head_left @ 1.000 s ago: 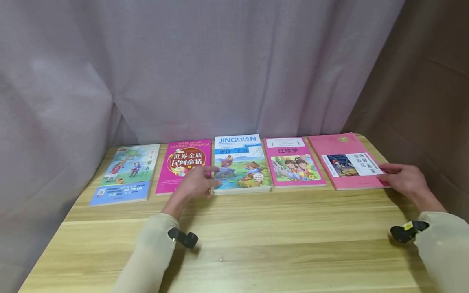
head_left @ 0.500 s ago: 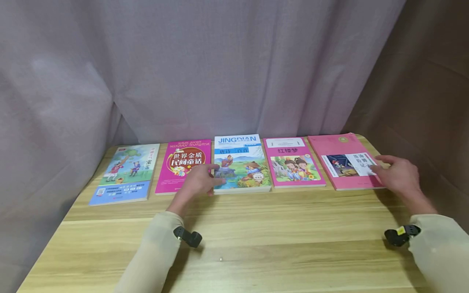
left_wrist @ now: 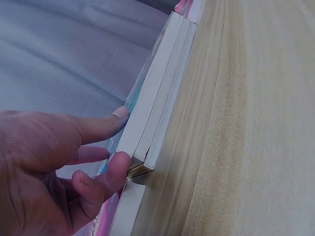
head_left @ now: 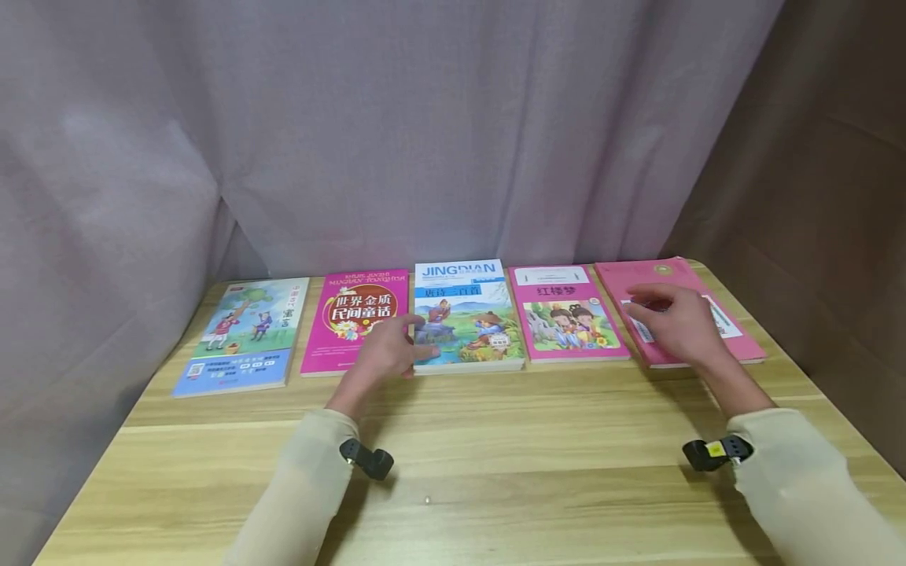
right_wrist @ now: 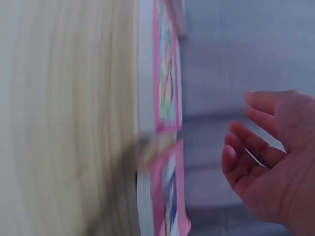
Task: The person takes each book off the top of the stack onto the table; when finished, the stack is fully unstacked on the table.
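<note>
My left hand [head_left: 385, 346] rests against the left edge of a white-and-blue picture-cover book [head_left: 470, 318], the middle one in the row. In the left wrist view, its thumb touches the cover's near edge and its other fingers lie bent by the corner; the book [left_wrist: 156, 93] stays flat on the table. Partly under that forearm's reach lies a magenta book [head_left: 333, 346]. My right hand [head_left: 675, 318], fingers loosely bent and holding nothing, hovers over the rightmost pink book [head_left: 708, 291] and covers part of it. A pink book with two cartoon figures [head_left: 569, 326] lies left of that hand.
At the far left lies a green-and-blue book [head_left: 244, 338]. All the books lie in a row along the back of the wooden table [head_left: 524, 448], before a grey curtain [head_left: 368, 134]. A brown curtain [head_left: 814, 196] hangs at the right.
My right hand has left the right edge of the rightmost pink book and moved left above its cover. My left hand has shifted slightly right at the middle book's edge.
</note>
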### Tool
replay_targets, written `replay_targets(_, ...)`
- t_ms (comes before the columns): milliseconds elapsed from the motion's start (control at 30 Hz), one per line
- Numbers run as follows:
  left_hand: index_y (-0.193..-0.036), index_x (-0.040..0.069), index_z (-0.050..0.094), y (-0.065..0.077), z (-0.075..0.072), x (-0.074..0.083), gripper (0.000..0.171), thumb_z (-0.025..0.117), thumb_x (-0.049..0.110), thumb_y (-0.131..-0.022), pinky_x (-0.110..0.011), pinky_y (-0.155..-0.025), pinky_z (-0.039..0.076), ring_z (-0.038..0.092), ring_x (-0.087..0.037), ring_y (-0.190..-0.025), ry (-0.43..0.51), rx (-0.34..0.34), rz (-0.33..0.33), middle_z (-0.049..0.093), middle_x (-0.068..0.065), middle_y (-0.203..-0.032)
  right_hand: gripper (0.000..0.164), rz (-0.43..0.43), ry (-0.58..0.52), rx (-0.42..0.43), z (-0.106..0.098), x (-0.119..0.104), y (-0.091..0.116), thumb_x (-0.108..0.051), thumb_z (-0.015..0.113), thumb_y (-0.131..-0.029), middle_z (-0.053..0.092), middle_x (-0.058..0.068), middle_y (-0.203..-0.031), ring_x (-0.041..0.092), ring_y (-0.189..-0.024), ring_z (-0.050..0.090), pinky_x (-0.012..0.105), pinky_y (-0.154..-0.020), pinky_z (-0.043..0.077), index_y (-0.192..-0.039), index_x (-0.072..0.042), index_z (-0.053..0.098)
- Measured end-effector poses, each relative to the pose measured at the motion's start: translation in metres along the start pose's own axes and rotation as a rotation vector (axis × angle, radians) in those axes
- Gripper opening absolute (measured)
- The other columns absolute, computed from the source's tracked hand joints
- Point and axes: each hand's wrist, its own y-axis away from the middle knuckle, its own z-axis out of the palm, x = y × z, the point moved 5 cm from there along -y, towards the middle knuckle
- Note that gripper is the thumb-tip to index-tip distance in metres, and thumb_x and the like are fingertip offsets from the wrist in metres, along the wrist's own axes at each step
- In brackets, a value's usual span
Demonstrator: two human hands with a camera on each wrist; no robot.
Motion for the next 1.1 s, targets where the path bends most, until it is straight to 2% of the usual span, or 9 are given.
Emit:
replay_targets(100,-0.154,0.012,0.053,-0.001,0.001,0.0,0.075,0.086,0.034,-0.09,-0.029,-0.061,0.053,0.067,-0.018,-0.057,0.004,0.007,-0.006,0.072,-0.009,-0.1,0.049,-0.031,-0.053,-0.034,0.014,-0.021,0.001,-0.038,0.068,-0.103,0.071,0.023,-0.126,0.032,-0.107,0.06,0.02,-0.07,0.048,-0.137,-0.003,0.068)
replay_targets(267,-0.153,0.013,0.054,-0.002,0.0,0.001,0.075,0.087,0.031,-0.089,-0.029,-0.06,0.055,0.068,-0.019,-0.06,0.026,0.02,-0.037,0.072,-0.011,-0.105,0.048,0.004,-0.109,-0.143,0.04,-0.044,0.004,-0.041,0.07,-0.102,0.068,0.018,-0.129,0.031,-0.109,0.058,0.029,-0.075,0.05,-0.136,-0.007,0.07)
replay_targets(300,-0.153,0.013,0.054,-0.002,0.0,0.001,0.074,0.087,0.031,-0.089,-0.029,-0.06,0.056,0.069,-0.019,-0.061,0.024,0.023,-0.042,0.072,-0.012,-0.106,0.047,0.006,-0.119,-0.164,0.045,-0.046,0.005,-0.04,0.07,-0.102,0.068,0.017,-0.13,0.031,-0.111,0.057,0.03,-0.08,0.049,-0.136,-0.007,0.07)
replay_targets(433,-0.151,0.015,0.056,-0.004,-0.001,0.001,0.074,0.089,0.03,-0.087,-0.031,-0.067,0.06,0.07,-0.02,-0.07,0.04,0.035,-0.076,0.071,-0.013,-0.112,0.045,-0.01,-0.164,-0.226,0.063,-0.055,0.006,-0.034,0.07,-0.103,0.067,0.019,-0.134,0.032,-0.112,0.059,0.031,-0.082,0.051,-0.138,-0.007,0.069)
replay_targets(667,-0.145,0.017,0.056,-0.004,-0.004,-0.007,0.07,0.091,0.024,-0.084,-0.036,-0.074,0.06,0.07,-0.026,-0.083,0.174,0.06,-0.141,0.065,-0.015,-0.125,0.043,-0.066,-0.186,-0.297,0.092,-0.07,0.006,-0.027,0.073,-0.101,0.068,0.019,-0.137,0.034,-0.115,0.064,0.031,-0.083,0.054,-0.138,-0.007,0.07)
replay_targets(833,-0.136,0.019,0.062,-0.004,-0.009,-0.012,0.058,0.09,0.021,-0.085,-0.04,-0.077,0.059,0.069,-0.028,-0.089,0.215,0.062,-0.119,0.065,-0.019,-0.133,0.039,-0.091,-0.213,-0.317,0.105,-0.076,0.005,-0.019,0.074,-0.1,0.071,0.021,-0.129,0.03,-0.102,0.068,0.031,-0.075,0.059,-0.135,-0.003,0.071)
replay_targets(1000,-0.143,0.02,0.063,-0.001,-0.014,-0.016,0.06,0.087,0.021,-0.087,-0.051,-0.1,0.056,0.066,-0.033,-0.115,0.241,0.034,-0.068,0.061,-0.019,-0.145,0.041,-0.082,-0.224,-0.353,0.116,-0.078,0.003,-0.016,0.075,-0.097,0.07,0.023,-0.129,0.025,-0.089,0.068,0.031,-0.065,0.058,-0.135,-0.001,0.07)
replay_targets(1033,-0.144,0.02,0.063,0.0,-0.016,-0.016,0.062,0.087,0.021,-0.087,-0.05,-0.1,0.055,0.064,-0.031,-0.115,0.24,0.029,-0.061,0.063,-0.017,-0.142,0.042,-0.08,-0.216,-0.359,0.117,-0.078,0.003,-0.017,0.075,-0.097,0.07,0.023,-0.13,0.024,-0.09,0.068,0.031,-0.066,0.058,-0.136,-0.001,0.07)
replay_targets(1100,-0.146,0.019,0.063,0.001,-0.017,-0.018,0.063,0.087,0.019,-0.087,-0.044,-0.091,0.057,0.065,-0.026,-0.102,0.272,0.009,-0.053,0.068,-0.017,-0.126,0.042,-0.073,-0.2,-0.371,0.12,-0.079,0.003,-0.019,0.075,-0.097,0.07,0.022,-0.131,0.024,-0.092,0.067,0.031,-0.067,0.058,-0.136,-0.003,0.07)
